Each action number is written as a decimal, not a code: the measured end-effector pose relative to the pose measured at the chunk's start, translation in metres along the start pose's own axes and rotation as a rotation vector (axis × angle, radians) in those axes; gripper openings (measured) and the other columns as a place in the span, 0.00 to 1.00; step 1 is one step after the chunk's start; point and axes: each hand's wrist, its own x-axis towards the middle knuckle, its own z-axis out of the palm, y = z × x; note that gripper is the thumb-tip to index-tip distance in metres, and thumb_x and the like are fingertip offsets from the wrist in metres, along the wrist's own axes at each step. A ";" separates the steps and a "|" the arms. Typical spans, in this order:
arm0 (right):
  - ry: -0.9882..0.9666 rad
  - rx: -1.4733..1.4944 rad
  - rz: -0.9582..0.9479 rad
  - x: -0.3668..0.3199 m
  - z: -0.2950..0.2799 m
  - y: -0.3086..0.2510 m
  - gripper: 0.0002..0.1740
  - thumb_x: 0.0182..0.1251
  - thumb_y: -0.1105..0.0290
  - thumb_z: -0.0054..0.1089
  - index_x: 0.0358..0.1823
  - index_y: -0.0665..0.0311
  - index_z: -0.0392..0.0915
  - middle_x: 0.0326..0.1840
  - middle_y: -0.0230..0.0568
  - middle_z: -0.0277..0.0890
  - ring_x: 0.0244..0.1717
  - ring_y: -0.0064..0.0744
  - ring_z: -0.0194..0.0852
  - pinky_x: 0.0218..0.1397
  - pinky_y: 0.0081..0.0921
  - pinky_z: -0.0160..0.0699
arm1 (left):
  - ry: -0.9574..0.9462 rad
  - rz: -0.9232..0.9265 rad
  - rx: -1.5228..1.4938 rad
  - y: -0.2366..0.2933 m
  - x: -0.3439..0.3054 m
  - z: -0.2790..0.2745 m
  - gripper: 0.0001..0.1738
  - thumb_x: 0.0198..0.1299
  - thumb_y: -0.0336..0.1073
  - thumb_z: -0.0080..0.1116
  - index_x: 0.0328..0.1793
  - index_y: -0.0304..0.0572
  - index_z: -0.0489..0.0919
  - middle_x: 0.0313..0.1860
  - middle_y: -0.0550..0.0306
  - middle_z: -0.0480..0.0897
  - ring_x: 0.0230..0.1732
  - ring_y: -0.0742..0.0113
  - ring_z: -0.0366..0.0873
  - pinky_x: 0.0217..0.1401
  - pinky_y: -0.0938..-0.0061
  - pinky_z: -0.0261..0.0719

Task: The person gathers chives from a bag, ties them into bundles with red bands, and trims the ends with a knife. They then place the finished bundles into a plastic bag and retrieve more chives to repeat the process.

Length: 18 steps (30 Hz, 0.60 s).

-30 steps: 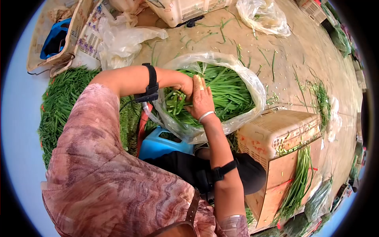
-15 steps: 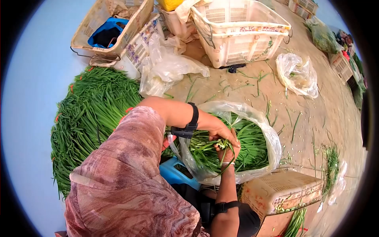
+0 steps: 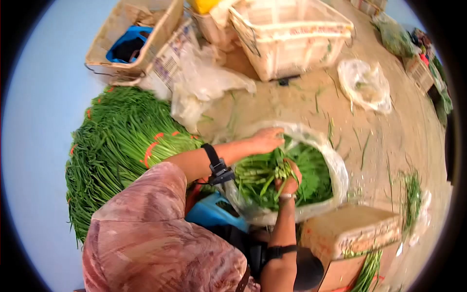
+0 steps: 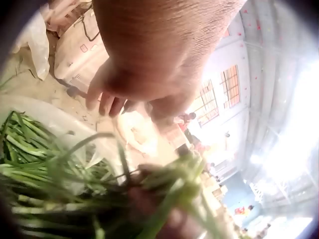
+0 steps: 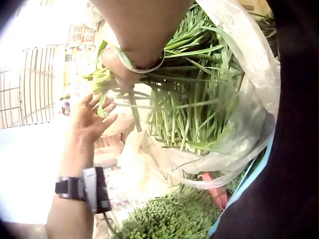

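Observation:
In the head view the right hand [image 3: 290,177] grips a bunch of green stalks [image 3: 267,182] by its pale cut ends, above an open clear plastic bag [image 3: 339,170] full of long greens. The left hand [image 3: 266,140] is apart from the bunch, over the bag's far left side, holding nothing. Its fingers hang extended in the left wrist view, where the hand [image 4: 144,82] is above the blurred stalks [image 4: 55,199]. From the right wrist the left hand [image 5: 92,119] shows with spread fingers, just below the right hand [image 5: 119,69] and the cut ends.
Left of the bag lies a large pile of greens [image 3: 116,126] with orange ties. A blue container [image 3: 216,211] stands between pile and bag. White crates [image 3: 292,48] and loose plastic [image 3: 204,90] are beyond, an upturned crate [image 3: 350,228] at the right.
The head view has shifted, bringing more of the far crates and pile into sight. The left hand has come away from the right hand and the cut ends, up and left.

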 end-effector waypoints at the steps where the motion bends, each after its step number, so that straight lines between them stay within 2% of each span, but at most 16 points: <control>1: 0.014 0.078 0.061 0.003 -0.002 -0.007 0.23 0.36 0.71 0.68 0.41 0.59 0.77 0.30 0.43 0.78 0.34 0.47 0.76 0.40 0.38 0.73 | 0.146 0.104 0.187 -0.006 -0.012 0.016 0.30 0.60 0.45 0.51 0.64 0.37 0.64 0.60 0.38 0.69 0.60 0.50 0.69 0.61 0.68 0.66; 2: 0.111 0.148 -0.026 0.007 -0.005 -0.015 0.22 0.33 0.72 0.68 0.38 0.61 0.78 0.26 0.46 0.77 0.28 0.49 0.75 0.34 0.38 0.74 | 0.080 0.165 0.109 -0.017 -0.023 0.037 0.29 0.59 0.44 0.50 0.64 0.37 0.65 0.61 0.38 0.68 0.60 0.48 0.68 0.63 0.67 0.65; 3: 0.136 0.135 -0.024 0.006 -0.005 -0.012 0.23 0.31 0.74 0.68 0.37 0.62 0.79 0.27 0.46 0.77 0.29 0.49 0.76 0.36 0.37 0.75 | 0.022 0.228 0.036 -0.032 -0.034 0.056 0.28 0.59 0.44 0.50 0.64 0.37 0.65 0.62 0.38 0.67 0.61 0.46 0.67 0.64 0.66 0.64; 4: 0.139 0.070 -0.069 0.006 -0.004 -0.009 0.21 0.33 0.73 0.66 0.36 0.63 0.79 0.27 0.47 0.77 0.29 0.50 0.76 0.36 0.37 0.75 | -0.010 0.172 -0.088 -0.048 -0.047 0.077 0.28 0.59 0.43 0.49 0.64 0.37 0.65 0.61 0.39 0.67 0.62 0.46 0.65 0.64 0.65 0.63; 5: 0.076 0.052 -0.010 0.004 -0.007 -0.009 0.18 0.41 0.68 0.62 0.38 0.62 0.78 0.32 0.47 0.78 0.35 0.50 0.76 0.40 0.35 0.74 | -0.037 0.108 -0.204 -0.059 -0.060 0.095 0.28 0.59 0.43 0.48 0.64 0.38 0.64 0.61 0.40 0.68 0.63 0.46 0.64 0.65 0.63 0.62; 7: 0.063 0.087 -0.038 0.004 -0.008 -0.010 0.17 0.40 0.71 0.62 0.38 0.61 0.78 0.31 0.47 0.77 0.34 0.50 0.76 0.38 0.35 0.74 | -0.026 0.004 -0.148 -0.064 -0.074 0.111 0.24 0.58 0.36 0.49 0.61 0.35 0.66 0.58 0.38 0.70 0.60 0.45 0.66 0.62 0.62 0.65; 8: 0.079 0.076 -0.044 0.003 -0.009 -0.014 0.17 0.40 0.72 0.61 0.38 0.61 0.78 0.31 0.47 0.77 0.33 0.50 0.76 0.38 0.36 0.74 | 0.072 0.452 0.359 -0.077 -0.082 0.113 0.24 0.62 0.39 0.46 0.63 0.36 0.65 0.58 0.39 0.70 0.60 0.45 0.66 0.62 0.61 0.65; 9: 0.096 0.067 -0.057 0.004 -0.012 -0.020 0.16 0.41 0.73 0.61 0.37 0.61 0.78 0.30 0.47 0.77 0.32 0.51 0.76 0.37 0.36 0.74 | 0.035 0.368 0.259 -0.098 -0.082 0.130 0.24 0.64 0.40 0.44 0.64 0.38 0.65 0.59 0.40 0.69 0.61 0.45 0.65 0.62 0.61 0.65; 11: 0.118 -0.026 -0.109 0.008 -0.022 -0.031 0.18 0.38 0.75 0.62 0.37 0.63 0.76 0.28 0.45 0.78 0.30 0.49 0.76 0.37 0.37 0.73 | 0.024 -0.098 -0.187 -0.102 -0.082 0.143 0.23 0.63 0.37 0.44 0.64 0.40 0.66 0.60 0.41 0.68 0.62 0.45 0.64 0.63 0.60 0.63; 13: 0.172 0.191 -0.037 0.015 -0.033 -0.037 0.17 0.39 0.76 0.60 0.36 0.63 0.76 0.28 0.44 0.77 0.30 0.49 0.76 0.36 0.35 0.74 | 0.064 -0.150 -0.193 -0.096 -0.088 0.143 0.23 0.62 0.36 0.46 0.63 0.40 0.66 0.60 0.41 0.69 0.61 0.45 0.64 0.63 0.61 0.63; 14: 0.196 0.182 -0.060 0.016 -0.036 -0.034 0.16 0.40 0.77 0.57 0.37 0.64 0.76 0.27 0.45 0.77 0.29 0.49 0.76 0.35 0.34 0.74 | 0.104 -0.203 -0.184 -0.090 -0.090 0.136 0.23 0.61 0.35 0.48 0.63 0.40 0.67 0.60 0.42 0.69 0.61 0.45 0.64 0.64 0.61 0.62; 15: 0.188 0.217 -0.001 0.015 -0.036 -0.028 0.16 0.41 0.76 0.58 0.37 0.63 0.77 0.29 0.45 0.77 0.31 0.48 0.76 0.36 0.34 0.74 | 0.102 -0.197 -0.192 -0.086 -0.091 0.130 0.23 0.61 0.35 0.48 0.63 0.40 0.67 0.60 0.42 0.69 0.61 0.45 0.64 0.64 0.61 0.62; 17: 0.205 0.387 0.160 0.006 -0.022 -0.006 0.16 0.42 0.75 0.60 0.37 0.61 0.77 0.31 0.45 0.78 0.33 0.47 0.76 0.38 0.34 0.74 | 0.474 -0.018 -0.143 -0.078 -0.096 0.114 0.25 0.57 0.35 0.53 0.62 0.40 0.68 0.61 0.44 0.68 0.61 0.46 0.64 0.63 0.60 0.61; 18: 0.203 0.387 0.162 0.003 -0.019 -0.005 0.16 0.42 0.75 0.60 0.37 0.61 0.77 0.31 0.45 0.78 0.33 0.47 0.76 0.38 0.34 0.74 | 0.473 -0.020 -0.143 -0.067 -0.101 0.100 0.25 0.57 0.35 0.53 0.62 0.40 0.68 0.61 0.44 0.68 0.61 0.46 0.64 0.63 0.60 0.61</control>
